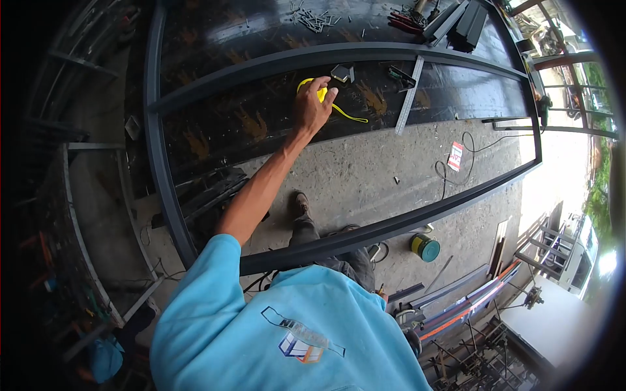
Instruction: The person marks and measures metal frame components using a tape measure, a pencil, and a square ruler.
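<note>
My left hand (314, 107) reaches out over the dark table, its fingers around a yellow tape measure (321, 94). A yellow strap trails from the tape to the right. Just beyond the hand lies a small metal piece (342, 73). A dark grey metal frame (274, 60) surrounds the reach, one bar passing behind the hand and another crossing before my body. Low beside my right hip, a small part of my right hand (383, 296) shows; its fingers are hidden.
A metal ruler (409, 98) crosses the table edge beside a dark clamp-like tool (402, 77). Screws (316, 19), red-handled pliers (405, 23) and dark profiles (464, 26) lie farther back. On the floor are a can (425, 247), a cable (445, 176) and metal bars (450, 287).
</note>
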Tool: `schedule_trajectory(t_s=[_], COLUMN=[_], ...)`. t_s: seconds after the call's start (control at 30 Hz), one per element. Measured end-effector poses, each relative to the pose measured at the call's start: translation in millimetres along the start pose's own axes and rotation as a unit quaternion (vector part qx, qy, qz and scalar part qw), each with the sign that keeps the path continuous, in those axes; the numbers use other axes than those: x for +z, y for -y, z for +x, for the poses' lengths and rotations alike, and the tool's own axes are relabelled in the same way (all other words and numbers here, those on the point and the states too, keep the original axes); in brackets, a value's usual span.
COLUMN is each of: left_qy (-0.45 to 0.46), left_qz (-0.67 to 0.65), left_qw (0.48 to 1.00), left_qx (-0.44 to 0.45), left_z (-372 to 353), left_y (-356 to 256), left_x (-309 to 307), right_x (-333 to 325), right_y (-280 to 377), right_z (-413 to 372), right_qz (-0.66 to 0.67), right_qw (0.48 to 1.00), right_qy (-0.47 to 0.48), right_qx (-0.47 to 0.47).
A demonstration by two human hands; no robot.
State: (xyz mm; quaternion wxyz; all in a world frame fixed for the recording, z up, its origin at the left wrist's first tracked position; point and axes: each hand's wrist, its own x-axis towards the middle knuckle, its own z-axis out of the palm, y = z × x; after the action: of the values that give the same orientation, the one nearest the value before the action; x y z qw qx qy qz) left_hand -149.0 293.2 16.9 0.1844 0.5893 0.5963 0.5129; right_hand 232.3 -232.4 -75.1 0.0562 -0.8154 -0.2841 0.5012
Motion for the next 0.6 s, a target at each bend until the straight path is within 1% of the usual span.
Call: schedule_trajectory(t_s=[0.03, 0.07, 0.13, 0.2, 0.23, 0.27, 0.3, 0.33, 0.37, 0.4, 0.43, 0.47, 0.5, 0.53, 0.57, 0.6], left_qy=[0.024, 0.059, 0.115, 0.158, 0.183, 0.218, 0.248, 0.27, 0.263, 0.244, 0.268, 0.292, 0.355, 0.421, 0.442, 0.433], left_qz=[-0.015, -0.034, 0.106, 0.282, 0.285, 0.281, 0.252, 0.225, 0.142, 0.06, 0.004, -0.049, -0.096, -0.133, -0.149, -0.136], left_qw=[0.999, 0.996, 0.987, 0.945, 0.941, 0.934, 0.935, 0.934, 0.953, 0.966, 0.963, 0.955, 0.93, 0.894, 0.881, 0.883], left_qx=[-0.015, -0.059, -0.047, -0.057, -0.013, 0.025, 0.039, 0.06, 0.058, 0.057, 0.04, 0.017, 0.006, -0.076, -0.083, -0.118], left_z=[18.8, 35.2, 57.4, 58.0, 65.2, 65.2, 60.3, 64.2, 47.3, 27.8, -3.8, -46.0, -87.1, -124.9, -200.9, -226.8], left_y=[-0.6, -1.9, 6.5, 2.8, 14.0, 28.1, 33.6, 24.8, 3.4, -20.4, -46.7, -78.5, -107.2, -138.3, -148.3, -155.7], left_x=[15.1, 27.7, 52.0, 63.4, 66.0, 69.0, 67.5, 69.4, 68.1, 58.9, 50.6, 37.7, 25.1, 11.6, 5.5, 0.0], right_x=[5.3, 9.4, 15.5, 19.6, 25.2, 21.6, 15.7, 7.7, -2.1, -7.1, -16.7, -25.2, -33.0, -36.0, -30.4, -24.9], right_y=[-4.8, -8.4, -8.0, 5.3, 32.8, 54.4, 76.6, 97.2, 121.2, 137.8, 169.4, 202.8, 234.9, 260.0, 269.8, 276.2], right_z=[-3.8, -5.5, -10.2, -21.4, -28.6, -37.7, -45.3, -49.5, -52.2, -51.1, -53.0, -62.2, -70.6, -76.3, -73.0, -68.6], right_qz=[-0.022, -0.043, -0.083, -0.02, -0.069, -0.105, 0.006, 0.04, 0.071, 0.193, 0.241, 0.288, 0.337, 0.383, 0.407, 0.422], right_qw=[0.999, 0.998, 0.992, 0.996, 0.988, 0.982, 0.983, 0.981, 0.976, 0.957, 0.951, 0.943, 0.932, 0.917, 0.903, 0.887], right_qy=[-0.004, -0.01, -0.02, -0.043, -0.093, -0.127, -0.155, -0.182, -0.206, -0.208, -0.184, -0.156, -0.116, -0.072, -0.04, -0.009], right_qx=[0.024, 0.047, 0.091, 0.079, 0.101, 0.095, 0.097, 0.044, 0.001, -0.058, -0.057, -0.055, -0.067, -0.08, -0.133, -0.189])
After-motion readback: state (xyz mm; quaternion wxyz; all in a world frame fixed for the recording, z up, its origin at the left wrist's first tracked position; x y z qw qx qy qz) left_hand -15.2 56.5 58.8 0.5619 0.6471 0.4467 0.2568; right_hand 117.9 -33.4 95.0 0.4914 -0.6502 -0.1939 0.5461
